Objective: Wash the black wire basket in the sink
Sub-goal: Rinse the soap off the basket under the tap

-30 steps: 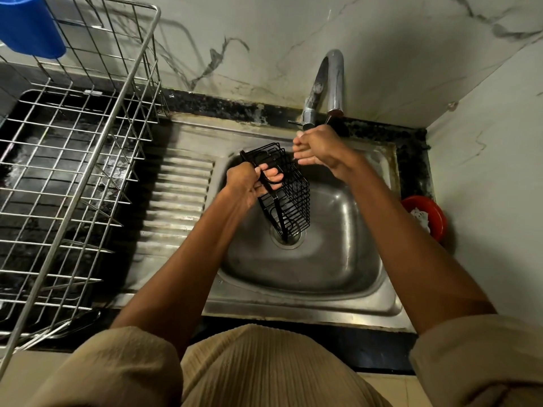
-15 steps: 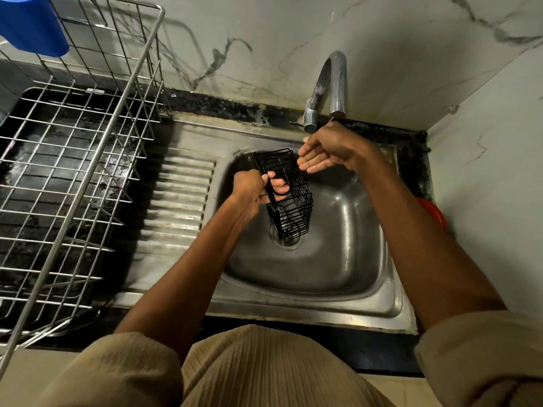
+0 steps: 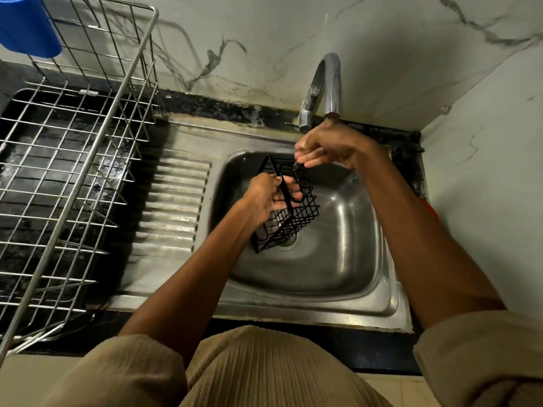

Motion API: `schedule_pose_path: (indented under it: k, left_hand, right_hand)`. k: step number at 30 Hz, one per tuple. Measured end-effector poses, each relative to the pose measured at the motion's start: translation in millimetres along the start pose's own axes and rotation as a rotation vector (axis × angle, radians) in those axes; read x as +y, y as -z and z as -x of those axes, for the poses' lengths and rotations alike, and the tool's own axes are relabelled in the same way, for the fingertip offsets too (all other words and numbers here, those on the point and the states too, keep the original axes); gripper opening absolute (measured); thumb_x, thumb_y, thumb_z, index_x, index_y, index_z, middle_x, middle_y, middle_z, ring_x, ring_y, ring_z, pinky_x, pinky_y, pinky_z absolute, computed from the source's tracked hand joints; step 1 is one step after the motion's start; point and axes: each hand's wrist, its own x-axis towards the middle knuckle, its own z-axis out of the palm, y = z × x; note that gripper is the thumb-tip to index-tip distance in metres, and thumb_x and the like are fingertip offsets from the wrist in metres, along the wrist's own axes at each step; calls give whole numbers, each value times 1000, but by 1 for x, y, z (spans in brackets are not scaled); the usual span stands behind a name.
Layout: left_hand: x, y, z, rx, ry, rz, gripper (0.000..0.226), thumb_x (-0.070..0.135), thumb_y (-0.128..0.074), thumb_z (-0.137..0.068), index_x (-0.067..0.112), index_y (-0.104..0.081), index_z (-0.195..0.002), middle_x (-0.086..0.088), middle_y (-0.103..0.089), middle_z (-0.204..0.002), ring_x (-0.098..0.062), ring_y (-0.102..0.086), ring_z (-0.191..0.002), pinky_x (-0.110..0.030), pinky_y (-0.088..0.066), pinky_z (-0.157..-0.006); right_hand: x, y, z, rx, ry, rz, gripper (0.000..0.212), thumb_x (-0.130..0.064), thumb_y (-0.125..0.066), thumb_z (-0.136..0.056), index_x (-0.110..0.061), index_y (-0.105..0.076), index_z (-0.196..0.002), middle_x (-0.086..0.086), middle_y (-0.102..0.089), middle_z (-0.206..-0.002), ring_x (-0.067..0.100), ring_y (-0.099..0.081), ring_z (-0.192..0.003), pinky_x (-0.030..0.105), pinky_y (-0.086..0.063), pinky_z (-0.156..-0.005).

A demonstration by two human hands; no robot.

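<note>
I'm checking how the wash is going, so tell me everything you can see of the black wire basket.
The black wire basket is a small box of thin dark wire, seemingly coated metal, with grid sides and a solid-looking frame. It is tilted, held above the sink bowl near the drain, below the tap. The left hand grips its frame; the right hand fingers touch its upper edge.

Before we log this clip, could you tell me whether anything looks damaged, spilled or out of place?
Nothing stands out. The left hand holds the black wire basket tilted over the sink, which suits washing; the right hand is under the tap.
</note>
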Motion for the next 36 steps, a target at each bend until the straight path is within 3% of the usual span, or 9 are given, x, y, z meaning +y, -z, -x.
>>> schedule_pose_path:
  k: [3, 6, 16, 22, 25, 27, 31, 33, 36]
  left_hand:
    - [6, -4, 1, -19, 16, 42, 36, 13, -29, -105, 0, -62, -104, -20, -67, -99, -31, -68, -92, -46, -60, -80]
    - [12, -7, 2, -33, 27, 100, 34, 17, -30, -106, 0, -60, -105, -21, -66, -102, -35, -66, -100, -48, -57, -87]
    - [19, -13, -1, -37, 58, 129, 34, 23, -33, -107, 1, -58, -107, -25, -65, -116, -38, -66, -104, -50, -57, -85]
    - [15, -8, -7, 35, 27, -13, 26, 30, -39, -106, 12, -56, -99, -16, -73, -97, -27, -71, -81, -40, -60, -73]
    - [12, -4, -9, 41, 6, 27, 21, 20, -42, -106, 8, -57, -112, -16, -74, -98, -26, -71, -81, -36, -61, -71]
    - [10, -1, -6, 28, -12, 43, 14, 4, -42, -103, 7, -55, -104, -18, -72, -101, -25, -69, -83, -34, -60, -69]
    - [7, 8, -12, 65, -79, 34, 43, -23, -41, -90, -5, -45, -129, -21, -74, -105, -26, -76, -84, -44, -63, -78]
    - [6, 10, -9, 60, -97, 68, 40, -27, -38, -90, -3, -43, -122, -22, -74, -97, -26, -76, -77, -45, -63, -75]
    - [2, 15, -5, 41, -139, 83, 33, -25, -37, -92, 6, -44, -103, -27, -70, -104, -25, -73, -73, -43, -63, -73]
  right_hand:
    - [1, 3, 1, 15, 22, 13, 23, 5, -50, -95, 5, -66, -112, 28, -68, -106, 25, -70, -92, 27, -60, -73]
    - [2, 5, 1, -63, 13, 41, 25, 7, -49, -94, 4, -67, -111, 22, -73, -103, 28, -74, -94, 37, -61, -84]
    - [-2, 8, -1, 12, -6, 118, 25, 3, -49, -95, -1, -67, -113, 17, -70, -111, 24, -71, -102, 32, -60, -85]
    - [-1, 9, 1, -47, -85, 169, 28, 4, -44, -94, 3, -68, -109, 19, -74, -102, 24, -75, -91, 33, -62, -79]
    - [-1, 8, 7, -97, -129, 256, 37, 3, -33, -93, 5, -68, -105, 20, -75, -96, 30, -75, -90, 41, -60, -84]
    - [-1, 7, 7, -111, -128, 279, 42, 5, -28, -92, 6, -68, -106, 22, -74, -99, 31, -75, -92, 40, -60, -84]
    - [-3, 3, 2, -20, -39, 158, 36, 5, -35, -94, 11, -61, -118, 31, -65, -120, 22, -67, -87, 24, -52, -68]
    - [-4, 1, 2, 15, 1, 67, 35, 5, -39, -94, 11, -59, -122, 30, -62, -123, 21, -66, -91, 19, -50, -63]
    - [-2, 2, 0, 12, -15, 27, 39, 10, -36, -91, 5, -63, -118, 24, -68, -117, 26, -71, -105, 24, -59, -75]
